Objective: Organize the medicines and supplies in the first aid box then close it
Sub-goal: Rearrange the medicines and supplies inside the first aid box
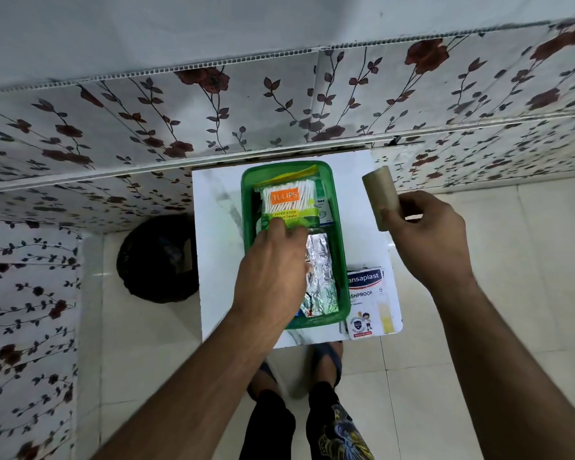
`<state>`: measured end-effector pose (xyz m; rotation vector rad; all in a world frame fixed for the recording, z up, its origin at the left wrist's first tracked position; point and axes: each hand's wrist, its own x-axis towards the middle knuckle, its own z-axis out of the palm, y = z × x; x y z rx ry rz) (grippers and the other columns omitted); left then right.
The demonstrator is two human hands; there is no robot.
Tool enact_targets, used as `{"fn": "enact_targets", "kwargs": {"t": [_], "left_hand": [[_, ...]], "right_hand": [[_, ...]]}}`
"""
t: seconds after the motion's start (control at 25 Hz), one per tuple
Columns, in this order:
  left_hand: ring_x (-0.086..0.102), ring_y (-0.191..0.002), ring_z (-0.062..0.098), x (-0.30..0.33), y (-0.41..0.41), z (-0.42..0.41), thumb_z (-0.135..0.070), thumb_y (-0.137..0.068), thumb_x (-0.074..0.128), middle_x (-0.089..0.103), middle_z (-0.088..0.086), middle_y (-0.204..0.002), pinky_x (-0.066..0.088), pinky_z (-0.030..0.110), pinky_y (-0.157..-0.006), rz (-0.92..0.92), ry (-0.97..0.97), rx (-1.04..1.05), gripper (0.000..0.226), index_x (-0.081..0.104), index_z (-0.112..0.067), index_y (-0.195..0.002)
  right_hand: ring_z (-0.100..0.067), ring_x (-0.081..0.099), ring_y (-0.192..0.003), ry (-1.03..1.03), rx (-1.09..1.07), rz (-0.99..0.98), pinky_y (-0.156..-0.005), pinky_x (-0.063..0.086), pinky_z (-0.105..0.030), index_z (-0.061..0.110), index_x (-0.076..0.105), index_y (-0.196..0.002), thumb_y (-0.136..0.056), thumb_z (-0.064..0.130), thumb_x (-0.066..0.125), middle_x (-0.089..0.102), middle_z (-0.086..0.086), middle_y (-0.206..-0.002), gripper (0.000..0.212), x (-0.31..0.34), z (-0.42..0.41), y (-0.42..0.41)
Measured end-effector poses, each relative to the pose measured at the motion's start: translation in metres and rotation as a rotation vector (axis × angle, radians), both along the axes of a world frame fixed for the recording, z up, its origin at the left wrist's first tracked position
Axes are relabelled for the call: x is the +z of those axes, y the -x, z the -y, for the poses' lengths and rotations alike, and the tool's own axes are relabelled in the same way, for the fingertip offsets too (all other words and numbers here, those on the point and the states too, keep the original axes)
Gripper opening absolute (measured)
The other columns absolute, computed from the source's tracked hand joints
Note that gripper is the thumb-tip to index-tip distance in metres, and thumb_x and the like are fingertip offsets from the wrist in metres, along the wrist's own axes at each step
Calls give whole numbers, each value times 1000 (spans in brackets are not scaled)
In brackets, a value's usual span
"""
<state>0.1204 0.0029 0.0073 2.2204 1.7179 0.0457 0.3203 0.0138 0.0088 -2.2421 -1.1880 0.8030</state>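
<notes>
Bin: we see a black bin [158, 258] on the floor, left of the white table [218, 260].
Left hand: our left hand [273, 260] reaches into the green first aid box [341, 260], fingertips pressed on the near edge of the cotton swab pack [287, 202] — a hold we cannot tell for sure.
Box contents: foil strips [321, 270] lie beside that hand.
Plaster box: the Hansaplast box [367, 302] sits on the table just right of the green box.
Right hand: our right hand [425, 234] pinches a tan bandage roll [380, 197] — raised right of the box.

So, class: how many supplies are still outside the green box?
2: the tan bandage roll held in the right hand, and the Hansaplast packet on the table right of the green box. Others may be hidden.
</notes>
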Motion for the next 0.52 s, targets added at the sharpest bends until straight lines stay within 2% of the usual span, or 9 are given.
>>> {"fn": "enact_targets", "kwargs": {"t": [0.08, 0.2, 0.28, 0.4, 0.52], "left_hand": [[62, -84, 28, -9, -1, 2, -14, -72, 80, 65, 10, -93, 52, 37, -65, -46, 6, -24, 37, 68, -11, -107], [61, -79, 30, -15, -5, 5, -14, -61, 84, 68, 8, -80, 50, 38, -66, -102, 28, -74, 23, 74, -14, -82], [58, -82, 29, -16, -6, 5, -18, -65, 82, 68, 6, -82, 46, 39, -69, -104, 19, -96, 15, 74, -16, -78], [51, -87, 19, -5, 9, -5, -28, -86, 66, 67, 0, -93, 38, 34, -76, 54, 22, -30, 13, 74, -20, -93], [51, -71, 7, 11, 44, -20, -21, -90, 61, 68, -4, -88, 39, 26, -68, 351, -50, 305, 14, 73, -19, -97]], "right_hand": [[-15, 63, -85, 11, 5, -9, -67, 42, -26, 20, 70, -103, -85, 34, 61, 71, 6, -94, 25, 3, 2, 2], [-13, 64, -83, 45, 28, -17, -67, 45, -27, 22, 70, -98, -84, 38, 61, 71, 9, -90, 24, 7, 8, 9], [-13, 64, -80, 66, 42, -8, -65, 45, -28, 22, 71, -95, -83, 41, 60, 71, 10, -86, 25, 12, 11, 18], [-9, 64, -74, 100, 57, -39, -61, 46, -25, 22, 71, -92, -84, 43, 61, 70, 9, -82, 24, 27, 21, 35], [-10, 66, -70, 235, 183, -89, -62, 51, -27, 21, 70, -87, -84, 44, 59, 72, 6, -78, 26, 34, 38, 63]]}}
